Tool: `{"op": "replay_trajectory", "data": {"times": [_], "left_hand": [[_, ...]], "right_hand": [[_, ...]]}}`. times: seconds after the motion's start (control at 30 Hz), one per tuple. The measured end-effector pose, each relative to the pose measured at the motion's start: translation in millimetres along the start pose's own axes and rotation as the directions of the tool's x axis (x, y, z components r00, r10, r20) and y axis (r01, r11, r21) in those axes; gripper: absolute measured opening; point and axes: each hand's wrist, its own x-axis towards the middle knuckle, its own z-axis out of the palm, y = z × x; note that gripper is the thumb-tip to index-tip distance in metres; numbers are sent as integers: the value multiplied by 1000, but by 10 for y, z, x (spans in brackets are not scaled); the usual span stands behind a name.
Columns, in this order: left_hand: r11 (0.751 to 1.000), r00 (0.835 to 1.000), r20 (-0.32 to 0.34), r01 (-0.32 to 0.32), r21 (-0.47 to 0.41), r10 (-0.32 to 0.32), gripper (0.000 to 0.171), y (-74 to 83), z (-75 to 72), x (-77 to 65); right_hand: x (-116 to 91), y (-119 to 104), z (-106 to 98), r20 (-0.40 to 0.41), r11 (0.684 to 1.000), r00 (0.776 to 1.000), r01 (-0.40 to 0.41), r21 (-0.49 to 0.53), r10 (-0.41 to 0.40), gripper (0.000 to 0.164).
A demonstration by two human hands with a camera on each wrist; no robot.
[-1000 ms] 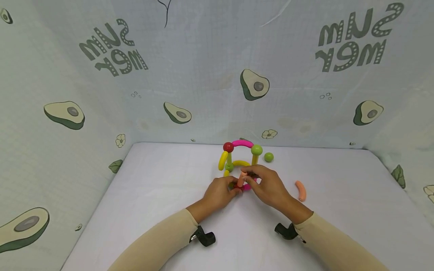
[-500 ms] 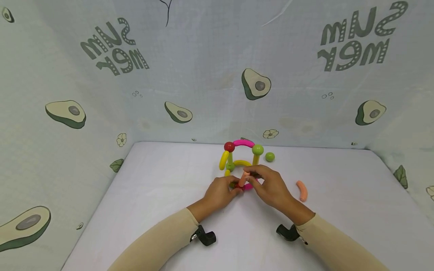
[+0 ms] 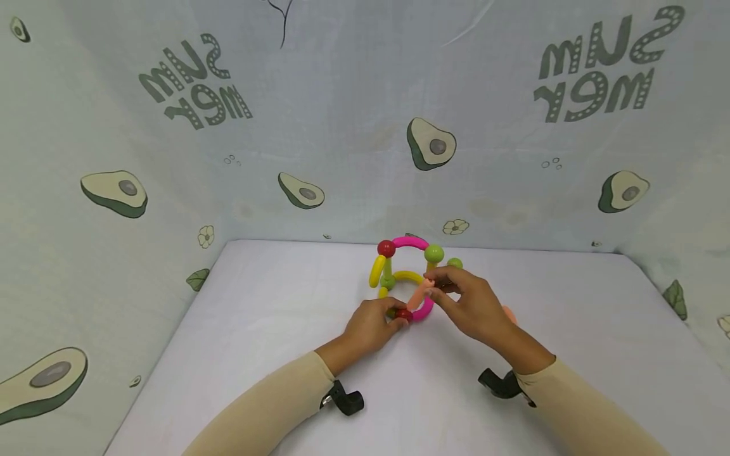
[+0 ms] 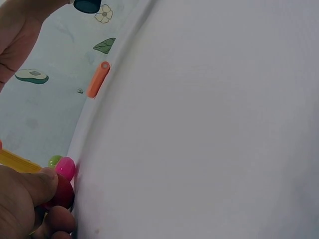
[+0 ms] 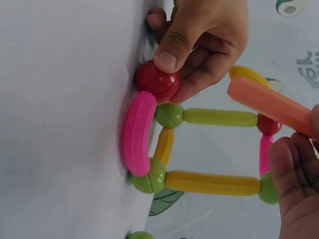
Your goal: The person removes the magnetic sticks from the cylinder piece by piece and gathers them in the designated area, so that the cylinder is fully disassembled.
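A frame of magnetic balls and rods stands on the white table. In the head view my left hand (image 3: 372, 326) pinches its front red ball (image 3: 403, 315); the right wrist view shows the thumb on that red ball (image 5: 157, 79), which joins a curved pink rod (image 5: 138, 133). My right hand (image 3: 470, 304) holds an orange rod (image 3: 419, 295) between thumb and fingers, tilted. In the right wrist view the orange rod (image 5: 269, 103) is apart from the red ball. Green balls, yellow rods and another red ball (image 3: 386, 248) form the rest of the frame.
A loose green ball (image 3: 454, 262) lies behind my right hand. Another orange rod (image 3: 509, 313) is partly hidden by the right wrist; it shows whole in the left wrist view as an orange rod (image 4: 98, 79). A patterned cloth (image 3: 365, 177) hangs behind the table.
My right hand has moved right and slightly up, drawing the orange rod away from the front red ball and tilting it more. The left hand stays on the ball.
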Motion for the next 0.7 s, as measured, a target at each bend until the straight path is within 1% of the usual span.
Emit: {"op": "replay_trajectory", "data": {"times": [0.13,0.27,0.4,0.6,0.7], "left_hand": [[1000,1000,-5,-5,7,5,32,3,2,-1],[1000,1000,-5,-1,16,1,32,14,0,-1],[1000,1000,-3,7,16,-7,32,5,13,7],[1000,1000,-2,6,2,-6,32,-2,17,5],[1000,1000,-2,0,-3,0,32,-2,18,4]], "right_hand": [[-49,76,-42,57,999,998,-26,-32,28,32],[-87,104,-111,76,996,995,-59,-67,64,30],[-132,144,-166,90,992,991,-95,-80,102,30],[-190,225,-215,95,995,992,-77,-70,83,30],[-220,255,-251,97,994,991,-86,-69,92,30]]}}
